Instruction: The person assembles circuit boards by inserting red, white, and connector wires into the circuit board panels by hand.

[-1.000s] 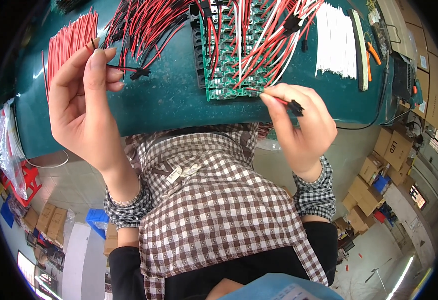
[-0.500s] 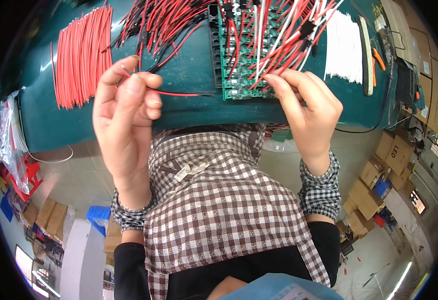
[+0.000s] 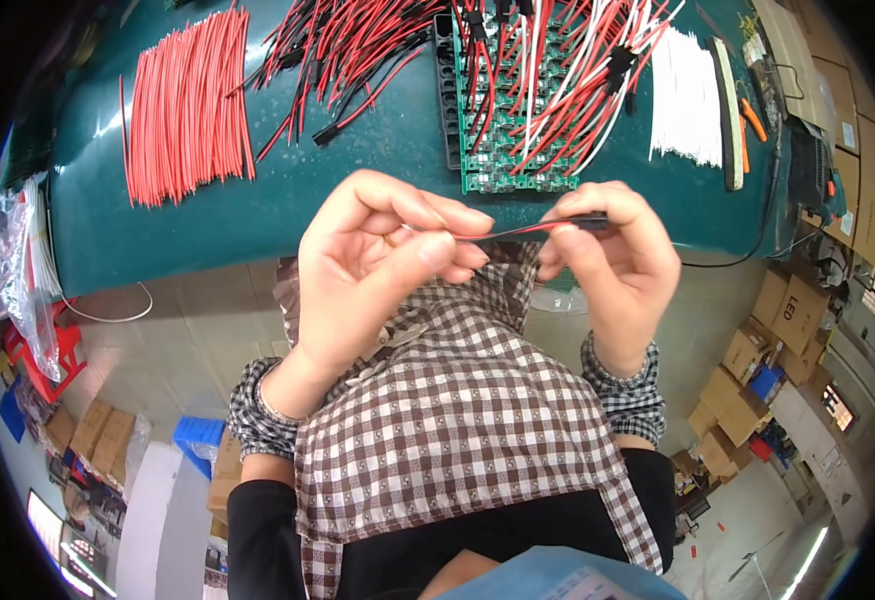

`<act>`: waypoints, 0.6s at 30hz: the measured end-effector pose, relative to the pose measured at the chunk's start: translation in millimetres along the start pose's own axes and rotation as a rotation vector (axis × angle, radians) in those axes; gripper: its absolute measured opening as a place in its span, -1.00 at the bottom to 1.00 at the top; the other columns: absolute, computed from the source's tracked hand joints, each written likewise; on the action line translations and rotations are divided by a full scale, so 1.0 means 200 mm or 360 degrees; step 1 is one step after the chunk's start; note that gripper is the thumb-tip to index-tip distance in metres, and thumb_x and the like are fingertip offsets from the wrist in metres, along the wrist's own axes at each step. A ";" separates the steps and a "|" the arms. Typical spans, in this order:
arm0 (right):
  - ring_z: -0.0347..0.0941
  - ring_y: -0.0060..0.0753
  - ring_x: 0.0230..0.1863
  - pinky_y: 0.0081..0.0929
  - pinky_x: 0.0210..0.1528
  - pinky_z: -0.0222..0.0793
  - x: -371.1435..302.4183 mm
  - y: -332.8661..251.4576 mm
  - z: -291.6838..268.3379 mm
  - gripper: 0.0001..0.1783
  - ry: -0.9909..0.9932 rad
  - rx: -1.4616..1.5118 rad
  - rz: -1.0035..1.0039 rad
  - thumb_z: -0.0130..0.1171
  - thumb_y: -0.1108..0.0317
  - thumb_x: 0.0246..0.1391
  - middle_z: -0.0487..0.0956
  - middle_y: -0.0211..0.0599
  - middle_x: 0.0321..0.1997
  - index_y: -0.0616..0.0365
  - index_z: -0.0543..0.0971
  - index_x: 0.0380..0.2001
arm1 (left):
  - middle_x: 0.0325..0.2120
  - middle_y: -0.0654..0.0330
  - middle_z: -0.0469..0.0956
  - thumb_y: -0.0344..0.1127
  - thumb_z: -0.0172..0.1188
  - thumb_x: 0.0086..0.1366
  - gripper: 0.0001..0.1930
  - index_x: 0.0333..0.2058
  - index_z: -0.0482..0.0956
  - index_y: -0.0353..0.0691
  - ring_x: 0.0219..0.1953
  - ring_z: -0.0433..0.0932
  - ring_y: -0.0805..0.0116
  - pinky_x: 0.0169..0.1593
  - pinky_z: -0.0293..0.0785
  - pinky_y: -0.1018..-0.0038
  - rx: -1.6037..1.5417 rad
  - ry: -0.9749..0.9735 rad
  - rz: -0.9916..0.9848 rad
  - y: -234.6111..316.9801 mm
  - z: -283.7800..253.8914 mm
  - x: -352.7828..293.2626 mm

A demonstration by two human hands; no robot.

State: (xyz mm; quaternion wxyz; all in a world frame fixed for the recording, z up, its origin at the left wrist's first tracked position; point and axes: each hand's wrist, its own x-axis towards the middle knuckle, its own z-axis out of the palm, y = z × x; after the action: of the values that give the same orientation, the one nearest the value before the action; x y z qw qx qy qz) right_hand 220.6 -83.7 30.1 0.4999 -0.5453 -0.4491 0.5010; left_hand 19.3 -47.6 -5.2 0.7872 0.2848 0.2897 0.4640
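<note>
From my remote station I am watching the left hand (image 3: 368,235) pinching one end of a red-and-black lead (image 3: 518,232), while the right hand (image 3: 626,255) is pinching it near its black connector (image 3: 594,221). The lead is stretching between them, before the green circuit board panel (image 3: 474,180). Red and white wires are crowding that panel; I am judging things partway, with red-and-black leads (image 3: 358,45), red wires (image 3: 188,110) and white wires (image 3: 688,95) still lying loose.

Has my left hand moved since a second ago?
Yes: your left hand has moved right, clear of the straight red wires it overlapped earlier.
</note>
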 end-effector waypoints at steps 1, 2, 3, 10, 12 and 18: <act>0.57 -0.54 -0.31 -0.66 -0.33 0.55 0.00 0.00 -0.01 -0.79 0.0005 -0.0003 -0.0003 0.17 0.64 0.13 0.53 -0.20 -0.15 0.37 0.52 -0.14 | -0.17 -0.16 0.58 -0.61 0.13 0.30 -0.84 -0.18 0.38 -0.36 -0.26 0.66 0.30 -0.20 0.66 0.52 0.0138 -0.0048 -0.0041 0.00 -0.01 0.00; 0.57 -0.55 -0.32 -0.67 -0.33 0.55 0.00 0.00 -0.02 -0.79 0.0026 -0.0232 -0.0137 0.19 0.64 0.11 0.53 -0.20 -0.16 0.37 0.54 -0.16 | -0.19 -0.10 0.59 -0.62 0.18 0.27 -0.87 -0.23 0.45 -0.38 -0.25 0.65 0.35 -0.20 0.65 0.56 0.0173 -0.0029 -0.0035 0.00 -0.01 0.00; 0.57 -0.55 -0.33 -0.67 -0.33 0.55 0.00 -0.01 -0.03 -0.80 0.0045 -0.0461 -0.0270 0.21 0.65 0.08 0.54 -0.20 -0.17 0.36 0.56 -0.18 | -0.19 -0.10 0.59 -0.62 0.18 0.27 -0.87 -0.23 0.45 -0.38 -0.25 0.65 0.35 -0.20 0.65 0.56 0.0170 -0.0028 -0.0033 0.00 -0.01 0.00; 0.53 -0.61 -0.33 -0.72 -0.37 0.48 0.00 -0.01 -0.04 -0.76 0.0035 -0.0651 -0.0518 0.29 0.64 0.00 0.55 -0.22 -0.23 0.30 0.60 -0.21 | -0.30 0.09 0.60 -0.57 0.27 0.21 -0.83 -0.20 0.59 -0.41 -0.35 0.60 0.46 -0.30 0.55 0.62 0.0840 -0.0110 -0.0004 -0.02 0.03 0.00; 0.52 -0.62 -0.34 -0.71 -0.39 0.47 0.00 -0.01 -0.03 -0.77 0.0052 -0.0554 -0.0458 0.28 0.65 0.01 0.55 -0.22 -0.22 0.31 0.60 -0.21 | -0.38 0.13 0.58 -0.60 0.28 0.15 -0.84 -0.25 0.65 -0.39 -0.43 0.54 0.46 -0.37 0.45 0.58 0.1339 -0.0369 0.0351 -0.02 0.02 0.02; 0.50 -0.60 -0.40 -0.70 -0.42 0.47 0.00 -0.01 -0.03 -0.86 -0.0292 0.0030 0.0077 0.17 0.64 0.13 0.52 -0.18 -0.16 0.38 0.59 -0.22 | -0.39 0.15 0.56 -0.59 0.26 0.18 -0.81 -0.20 0.62 -0.38 -0.39 0.54 0.45 -0.35 0.46 0.59 0.1242 -0.0422 0.0480 -0.04 0.04 0.03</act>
State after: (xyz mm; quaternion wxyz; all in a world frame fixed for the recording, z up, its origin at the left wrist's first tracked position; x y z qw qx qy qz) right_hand 227.4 -83.9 31.5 0.4496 -0.5032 -0.4749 0.5649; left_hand 32.6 -46.9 -6.1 0.5744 0.6570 0.2949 0.3892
